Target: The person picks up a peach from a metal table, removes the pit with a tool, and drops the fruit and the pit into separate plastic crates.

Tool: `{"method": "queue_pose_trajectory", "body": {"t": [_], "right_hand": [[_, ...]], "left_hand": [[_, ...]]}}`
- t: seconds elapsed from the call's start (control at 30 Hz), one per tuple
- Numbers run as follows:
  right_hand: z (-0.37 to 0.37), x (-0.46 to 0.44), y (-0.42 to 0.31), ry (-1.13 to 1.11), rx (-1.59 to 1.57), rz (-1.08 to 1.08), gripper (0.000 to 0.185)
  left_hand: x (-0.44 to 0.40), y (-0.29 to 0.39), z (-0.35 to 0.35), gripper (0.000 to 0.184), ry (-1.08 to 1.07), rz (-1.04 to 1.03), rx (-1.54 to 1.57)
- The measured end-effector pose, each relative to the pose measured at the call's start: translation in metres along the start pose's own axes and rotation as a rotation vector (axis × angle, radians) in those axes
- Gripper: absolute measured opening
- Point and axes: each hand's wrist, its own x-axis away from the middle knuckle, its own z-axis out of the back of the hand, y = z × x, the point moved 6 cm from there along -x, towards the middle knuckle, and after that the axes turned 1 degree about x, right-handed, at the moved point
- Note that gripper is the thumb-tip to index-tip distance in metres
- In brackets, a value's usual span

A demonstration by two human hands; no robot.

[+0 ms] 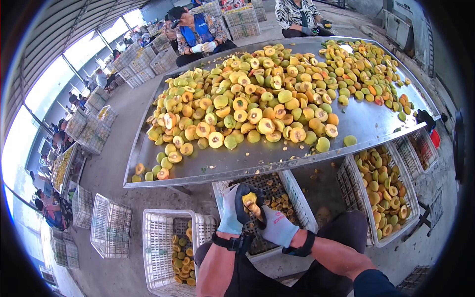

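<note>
My left hand (234,209), in a grey glove with dark fingers, is closed around a yellow piece of peach (250,199). Against it, my right hand (278,226), gloved the same way, grips a short tan thing like a wooden handle (256,213); its working end is hidden by the fruit and fingers. Both hands meet over a white crate (301,202) that holds pits and scraps. In front of them stands a metal table (217,171) with a big heap of halved peaches (257,101), cut faces and stones showing on many.
Crates of peach halves stand to the left (148,247) and right (349,185) of my knees. The table's raised front edge runs just beyond my hands. Two people (200,34) (303,17) sit across the table. Stacked crates (111,225) and more people are on the left.
</note>
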Motion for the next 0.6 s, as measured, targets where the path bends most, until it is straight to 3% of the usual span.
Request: {"method": "queue_pose_trajectory", "body": {"t": [0.07, 0.13, 0.17, 0.2, 0.27, 0.33, 0.37, 0.43, 0.47, 0.53, 0.6], "right_hand": [[0.009, -0.003, -0.001, 0.066, -0.150, 0.078, 0.032], [0.000, -0.011, 0.001, -0.177, -0.557, 0.120, 0.027], [0.008, 0.004, -0.019, -0.437, -0.946, -0.297, 0.018], [0.015, 0.004, -0.023, -0.434, -0.947, -0.295, 0.018], [0.013, 0.012, -0.027, -0.593, -1.261, -0.477, 0.015], [0.004, 0.012, -0.020, -0.611, -1.277, -0.517, 0.014], [-0.001, 0.008, -0.011, -0.547, -1.119, -0.408, 0.016], [-0.006, 0.000, 0.004, -0.379, -0.740, -0.216, 0.019], [-0.008, -0.001, 0.007, -0.380, -0.741, -0.217, 0.019], [-0.009, -0.004, 0.013, -0.326, -0.345, -0.192, 0.020], [-0.010, -0.004, 0.018, -0.299, -0.311, -0.164, 0.023]], "left_hand": [[-0.007, -0.009, 0.007, 0.018, -0.031, -0.054, -0.016], [-0.009, 0.006, 0.002, 0.020, -0.062, -0.109, -0.033], [-0.008, 0.033, -0.013, 0.021, -0.051, 0.028, 0.296], [-0.003, 0.048, -0.025, 0.023, -0.039, 0.167, 0.623], [0.004, 0.034, -0.027, 0.023, -0.030, 0.150, 0.637], [0.007, -0.007, -0.001, 0.023, 0.117, -0.155, -0.009], [0.001, -0.011, -0.003, 0.023, -0.052, -0.196, -0.107], [0.004, -0.023, 0.000, 0.023, -0.039, -0.179, -0.143], [0.006, -0.026, 0.001, 0.022, -0.031, -0.159, -0.181], [0.009, -0.025, -0.001, 0.021, -0.078, -0.190, -0.195], [0.007, -0.030, 0.000, 0.019, -0.043, -0.083, -0.114]]}}
